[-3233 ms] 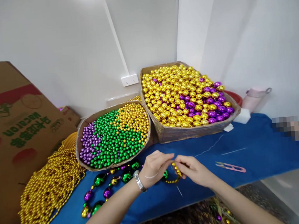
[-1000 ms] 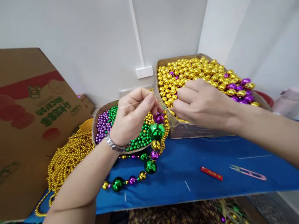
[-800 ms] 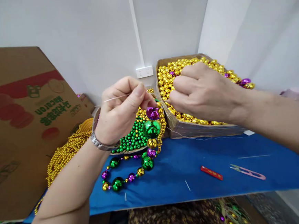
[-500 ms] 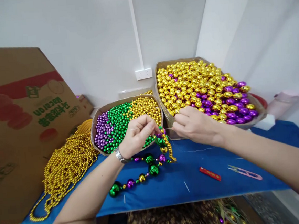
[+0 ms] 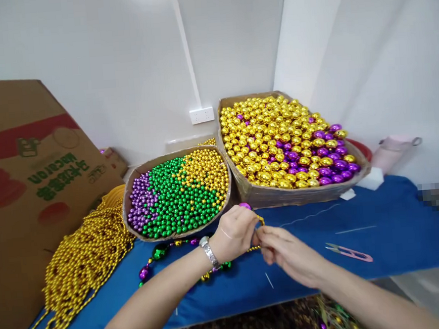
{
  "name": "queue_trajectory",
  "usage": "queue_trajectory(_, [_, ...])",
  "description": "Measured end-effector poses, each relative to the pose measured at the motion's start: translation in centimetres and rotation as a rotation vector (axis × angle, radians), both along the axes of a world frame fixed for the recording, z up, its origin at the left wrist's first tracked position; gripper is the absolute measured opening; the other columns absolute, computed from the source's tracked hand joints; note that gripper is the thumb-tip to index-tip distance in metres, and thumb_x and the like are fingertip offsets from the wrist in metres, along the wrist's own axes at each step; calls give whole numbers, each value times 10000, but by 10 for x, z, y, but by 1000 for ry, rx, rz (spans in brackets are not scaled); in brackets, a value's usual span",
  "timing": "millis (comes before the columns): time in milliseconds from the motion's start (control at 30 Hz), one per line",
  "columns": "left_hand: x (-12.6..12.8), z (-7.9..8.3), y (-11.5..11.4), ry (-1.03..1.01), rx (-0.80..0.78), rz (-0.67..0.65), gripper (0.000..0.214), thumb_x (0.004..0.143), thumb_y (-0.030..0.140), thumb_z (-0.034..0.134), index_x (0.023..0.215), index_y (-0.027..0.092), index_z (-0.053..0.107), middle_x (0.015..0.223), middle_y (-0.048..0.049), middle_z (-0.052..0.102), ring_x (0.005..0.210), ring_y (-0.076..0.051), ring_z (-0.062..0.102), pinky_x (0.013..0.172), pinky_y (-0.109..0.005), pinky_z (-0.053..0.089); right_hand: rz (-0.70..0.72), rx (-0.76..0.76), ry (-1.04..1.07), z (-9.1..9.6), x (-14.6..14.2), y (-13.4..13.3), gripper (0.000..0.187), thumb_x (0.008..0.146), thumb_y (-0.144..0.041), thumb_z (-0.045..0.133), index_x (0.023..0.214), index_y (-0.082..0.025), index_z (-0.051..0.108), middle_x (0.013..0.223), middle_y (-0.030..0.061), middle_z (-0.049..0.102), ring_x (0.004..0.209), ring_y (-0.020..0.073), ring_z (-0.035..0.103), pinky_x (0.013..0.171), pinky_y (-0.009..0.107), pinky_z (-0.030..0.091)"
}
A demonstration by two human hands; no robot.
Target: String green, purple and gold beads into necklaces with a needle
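Observation:
My left hand (image 5: 235, 233), with a watch on the wrist, is closed on the top of a bead necklace (image 5: 156, 252) made of large green, purple and gold beads. A purple bead peeks out above its fingers. My right hand (image 5: 285, 253) meets it fingertip to fingertip, pinching the same strand where small gold beads show. Both hands hover low over the blue table cover (image 5: 391, 227). The rest of the necklace trails left on the cloth, partly hidden under my left wrist.
Behind the hands stand a cardboard tray (image 5: 129, 179) of small purple, green and gold beads and a tray (image 5: 294, 194) of larger gold and purple beads. A heap of gold bead strands (image 5: 78, 261) lies left, beside a cardboard box (image 5: 26, 174). Pink snips (image 5: 350, 252) lie right.
Both hands had been raised with the necklace hanging and a thread pulled between them; they have come down close to the cloth and drawn together. The red item is no longer visible.

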State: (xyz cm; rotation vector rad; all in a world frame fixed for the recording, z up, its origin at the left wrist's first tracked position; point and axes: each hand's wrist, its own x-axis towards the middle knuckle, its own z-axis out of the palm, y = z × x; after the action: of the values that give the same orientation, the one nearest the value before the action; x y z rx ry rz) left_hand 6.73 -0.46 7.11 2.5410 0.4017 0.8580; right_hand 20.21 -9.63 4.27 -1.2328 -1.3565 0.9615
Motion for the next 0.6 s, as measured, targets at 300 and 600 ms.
queue_trajectory(300, [-10,-6,1,-134,-736,71,276,899,399,407,776,169,495,652,1,549,560,-109,512,545,-226,421,-374,192,-211,-70,-4,19,283,884,-454,469,937,-235,639,880,100,635,822,253,549,816,421,422])
queue_trajectory(600, [-16,-30,16,150,-627,83,322,858,411,462,672,158,530,562,27,498,524,-90,420,488,-201,324,-428,353,-514,-94,-8,45,350,932,-340,407,1207,-218,585,823,109,631,776,255,547,819,457,424])
